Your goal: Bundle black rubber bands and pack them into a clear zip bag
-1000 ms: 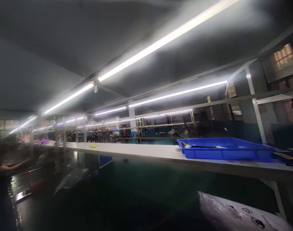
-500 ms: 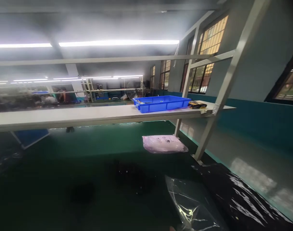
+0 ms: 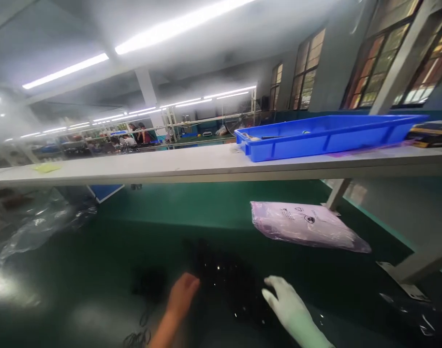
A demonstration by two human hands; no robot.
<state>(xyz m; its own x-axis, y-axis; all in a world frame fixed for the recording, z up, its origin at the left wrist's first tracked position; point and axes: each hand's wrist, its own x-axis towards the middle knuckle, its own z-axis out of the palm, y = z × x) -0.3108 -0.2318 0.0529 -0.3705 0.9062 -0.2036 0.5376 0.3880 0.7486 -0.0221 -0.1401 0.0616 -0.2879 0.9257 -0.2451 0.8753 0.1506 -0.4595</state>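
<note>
Both hands reach forward at the bottom of the view, over a dark green table (image 3: 97,251). My bare left hand (image 3: 182,295) hovers at the near left edge of a black, glinting object (image 3: 224,278) lying on the table; its fingers are blurred and bent down. My right hand (image 3: 288,307), in a white glove, has its fingers stretched out flat at the object's near right side. A smaller black item (image 3: 148,285) with thin black wires (image 3: 136,337) lies just left of my left hand.
A pink plastic bag (image 3: 304,226) lies beyond the hands. Above runs a white shelf (image 3: 170,166) bearing a blue tray (image 3: 326,135) and a yellow-black box (image 3: 433,133). Its metal foot (image 3: 405,273) stands at right. Clear plastic bags (image 3: 43,222) lie at left. People work far off (image 3: 134,135).
The view has swung from the ceiling and shelf down to the table. Both hands have come into view at the bottom, by the black object.
</note>
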